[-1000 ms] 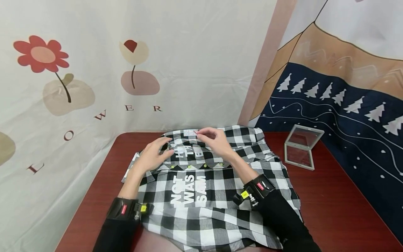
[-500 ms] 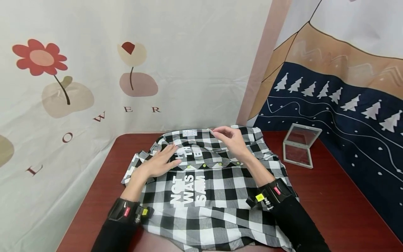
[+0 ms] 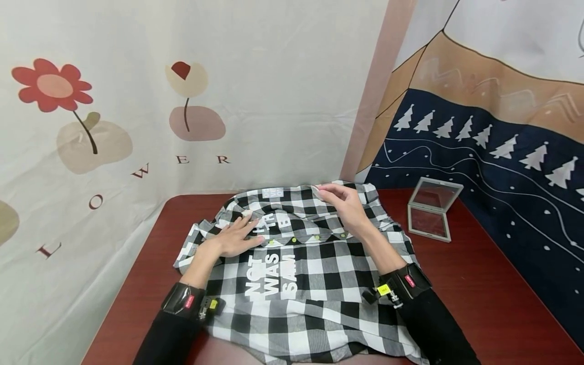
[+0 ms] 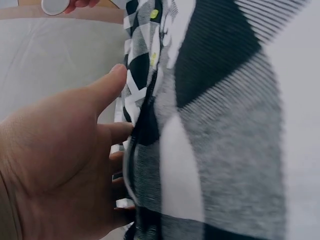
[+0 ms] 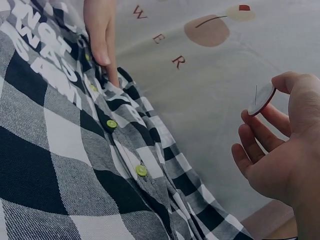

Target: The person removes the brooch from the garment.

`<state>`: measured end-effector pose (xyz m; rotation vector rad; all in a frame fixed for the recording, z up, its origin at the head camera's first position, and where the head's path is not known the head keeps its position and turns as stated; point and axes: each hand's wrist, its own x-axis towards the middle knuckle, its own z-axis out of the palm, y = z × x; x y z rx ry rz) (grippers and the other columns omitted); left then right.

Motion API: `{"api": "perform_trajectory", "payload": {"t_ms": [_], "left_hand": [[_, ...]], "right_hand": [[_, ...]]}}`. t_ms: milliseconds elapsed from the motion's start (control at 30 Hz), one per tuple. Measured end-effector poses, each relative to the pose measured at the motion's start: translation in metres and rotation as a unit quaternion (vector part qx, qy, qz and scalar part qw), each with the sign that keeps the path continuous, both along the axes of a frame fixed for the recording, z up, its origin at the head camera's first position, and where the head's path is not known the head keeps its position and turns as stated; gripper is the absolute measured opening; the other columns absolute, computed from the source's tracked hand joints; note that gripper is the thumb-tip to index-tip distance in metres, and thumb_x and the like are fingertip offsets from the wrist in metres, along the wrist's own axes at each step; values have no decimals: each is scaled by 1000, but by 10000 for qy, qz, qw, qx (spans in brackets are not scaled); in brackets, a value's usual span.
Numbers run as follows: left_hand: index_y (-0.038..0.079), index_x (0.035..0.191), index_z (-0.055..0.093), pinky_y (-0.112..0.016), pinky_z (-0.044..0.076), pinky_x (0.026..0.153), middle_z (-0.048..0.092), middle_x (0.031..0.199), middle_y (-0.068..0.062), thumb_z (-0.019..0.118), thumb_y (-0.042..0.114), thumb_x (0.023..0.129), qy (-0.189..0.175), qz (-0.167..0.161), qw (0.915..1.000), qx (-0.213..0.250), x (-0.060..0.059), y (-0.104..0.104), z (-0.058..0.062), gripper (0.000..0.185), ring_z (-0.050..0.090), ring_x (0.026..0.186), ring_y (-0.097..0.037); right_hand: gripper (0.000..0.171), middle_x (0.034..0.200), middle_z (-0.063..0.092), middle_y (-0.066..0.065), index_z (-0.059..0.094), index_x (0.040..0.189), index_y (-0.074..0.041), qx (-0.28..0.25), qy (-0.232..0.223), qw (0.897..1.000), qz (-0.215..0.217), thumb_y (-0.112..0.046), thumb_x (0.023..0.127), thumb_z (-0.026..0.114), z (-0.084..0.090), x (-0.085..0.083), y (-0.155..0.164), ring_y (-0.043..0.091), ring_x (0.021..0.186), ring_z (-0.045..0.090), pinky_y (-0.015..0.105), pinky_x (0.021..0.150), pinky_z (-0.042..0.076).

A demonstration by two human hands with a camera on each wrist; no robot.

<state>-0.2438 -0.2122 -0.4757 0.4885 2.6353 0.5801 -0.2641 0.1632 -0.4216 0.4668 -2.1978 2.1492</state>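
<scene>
A black-and-white checked shirt (image 3: 328,266) with white lettering and yellow-green buttons (image 5: 141,170) lies spread on the table. My left hand (image 3: 233,239) rests on its upper left part, fingers extended; in the left wrist view the fingers (image 4: 117,132) reach in behind a fold of the cloth. Above the shirt's far right side, my right hand (image 3: 349,207) pinches a round badge (image 5: 261,101) between thumb and fingers. The badge has a pale face, a red rim and a thin pin that stands out from it. It is held apart from the cloth.
A hinged double frame (image 3: 429,221), perhaps a mirror, stands unfolded on the red-brown table (image 3: 483,284) to the right. A printed curtain (image 3: 283,91) hangs just behind the table's far edge, and a dark blue cloth (image 3: 483,177) covers the right side.
My right hand has moved to the right with the badge, away from the collar label. My left hand has gone from hovering with bent fingers to lying on the shirt.
</scene>
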Motion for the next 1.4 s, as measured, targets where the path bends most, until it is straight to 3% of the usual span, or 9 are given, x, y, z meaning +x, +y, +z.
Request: {"api": "perform_trajectory", "payload": {"t_ms": [100, 267, 333, 500, 667, 1000, 1267, 1400], "left_hand": [[21, 182, 24, -82, 5, 137, 6, 191, -23, 44, 87, 106, 217, 11, 9995, 221, 0, 1, 11, 102, 2, 176, -53], [17, 181, 28, -83, 13, 136, 16, 189, -27, 49, 72, 113, 662, -177, 9965, 484, 7, 12, 48, 90, 12, 175, -55], [15, 181, 29, -77, 16, 139, 20, 189, -23, 52, 61, 117, 822, -321, 9941, 629, 13, 23, 69, 82, 17, 176, -51], [18, 179, 34, -65, 28, 141, 36, 186, -13, 58, 45, 118, 1539, -629, 9768, 1352, 13, 48, 84, 71, 32, 174, -40], [21, 176, 41, -63, 39, 136, 45, 181, -8, 63, 40, 117, 1892, -770, 9599, 1920, 14, 68, 91, 66, 42, 170, -35], [15, 171, 49, -58, 46, 133, 54, 174, -11, 69, 30, 115, 2409, -910, 9370, 2361, 21, 86, 93, 61, 52, 163, -33], [16, 163, 61, -56, 53, 125, 65, 163, -10, 73, 20, 112, 2993, -785, 9052, 2912, 28, 93, 91, 53, 62, 153, -31], [13, 158, 67, -55, 54, 126, 70, 158, -11, 75, 16, 111, 3126, -815, 8967, 3025, 31, 96, 88, 48, 65, 151, -31]], "right_hand": [[29, 121, 80, -4, 77, 130, 6, -164, -91, 9998, -35, -13, 110, 72, 1, 1, 3, 5, 106, 73, 22, 102, 62], [17, 119, 79, -2, 81, 121, -1, -723, -260, 9970, 81, -6, 111, 69, 4, 0, 7, 11, 108, 71, 29, 104, 65], [17, 119, 78, 0, 83, 115, -8, -968, -314, 9947, 175, -4, 111, 67, 7, 1, 9, 14, 109, 70, 30, 103, 66], [20, 120, 77, -1, 82, 112, -12, -1192, -426, 9912, 397, -2, 111, 65, 10, 4, 12, 14, 108, 70, 28, 99, 66], [18, 123, 74, -1, 81, 120, -7, -930, -533, 9924, 607, -4, 112, 65, 12, 8, 12, 14, 106, 70, 31, 100, 65], [30, 122, 78, -4, 73, 134, 8, 75, -465, 9959, 767, -12, 112, 68, 15, 17, 7, 13, 108, 72, 29, 101, 64], [22, 126, 79, -4, 78, 127, 0, 78, -288, 9919, 1238, -11, 113, 64, 16, 23, 4, 16, 105, 75, 32, 103, 64], [28, 123, 79, -7, 75, 132, 5, 261, -224, 9890, 1440, -13, 114, 64, 16, 26, 2, 14, 104, 74, 32, 104, 62]]}}
